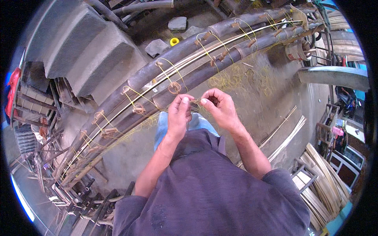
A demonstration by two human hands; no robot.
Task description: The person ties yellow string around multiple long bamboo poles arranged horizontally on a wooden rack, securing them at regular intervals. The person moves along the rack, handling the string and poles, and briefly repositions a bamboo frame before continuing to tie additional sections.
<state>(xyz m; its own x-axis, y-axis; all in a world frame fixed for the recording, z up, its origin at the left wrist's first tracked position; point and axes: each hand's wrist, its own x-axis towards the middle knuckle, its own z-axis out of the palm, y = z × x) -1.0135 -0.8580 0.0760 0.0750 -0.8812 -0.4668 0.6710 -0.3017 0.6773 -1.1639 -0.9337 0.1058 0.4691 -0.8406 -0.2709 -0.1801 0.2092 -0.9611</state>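
My left hand [180, 115] and my right hand [221, 109] meet in front of my chest, thumbs and forefingers pinched. Whatever thin thing runs between the fingertips is too small to make out. Just beyond them lie two long dark poles, a far pole [147, 75] and a near pole [193, 78], with pale thin strips [169, 76] between them. Loops of yellow cord [204, 49] cross the poles, held at short wooden pegs [213, 61]. Close to my left hand, a brown coiled ring [174, 87] and a peg bundle [138, 108] rest against the near pole.
Concrete steps [92, 51] rise at the far left. Tangled yellow cord [232, 78] covers the floor beyond the near pole. Stone blocks [156, 48] and a yellow roll [174, 41] lie past the poles. Pale strips [289, 131] and stacked slats [325, 181] are at right.
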